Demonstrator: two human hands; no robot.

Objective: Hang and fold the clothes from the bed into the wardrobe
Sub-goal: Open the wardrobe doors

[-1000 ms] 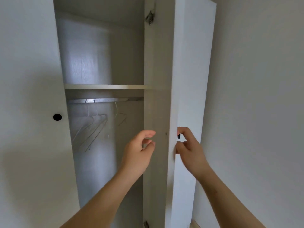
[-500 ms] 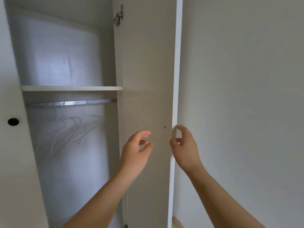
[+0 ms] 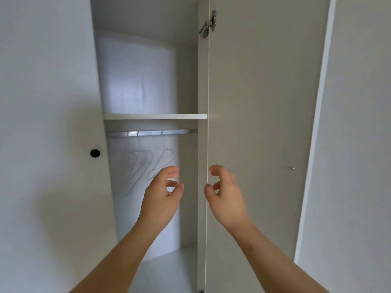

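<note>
reaching forward and up, both bare forearms rise from the bottom edge toward the middle of the view. the left hand [image 3: 163,195] hangs with its fingers loosely curled, thumb and forefinger apart, holding nothing. the right hand [image 3: 225,195] mirrors it close beside, its fingers also loosely curled around nothing; whether its thumb touches the panel behind it cannot be told.

the wardrobe [image 3: 137,81] is pale grey and white inside. a white shelf [image 3: 155,116] crosses the compartment, and just below it runs a metal rail [image 3: 148,133] carrying several thin wire hangers [image 3: 143,166], all bare and tilted. the open door [image 3: 260,123] is swung out to the right, showing its inner face with a metal hinge [image 3: 209,24] near the top. the closed door [image 3: 53,123] on the left bears a round black knob [image 3: 95,153].

the left hand is in front of the open compartment, just below and right of the hangers and apart from them. the right hand is in front of the open door's hinge-side edge, well below the hinge.
</note>
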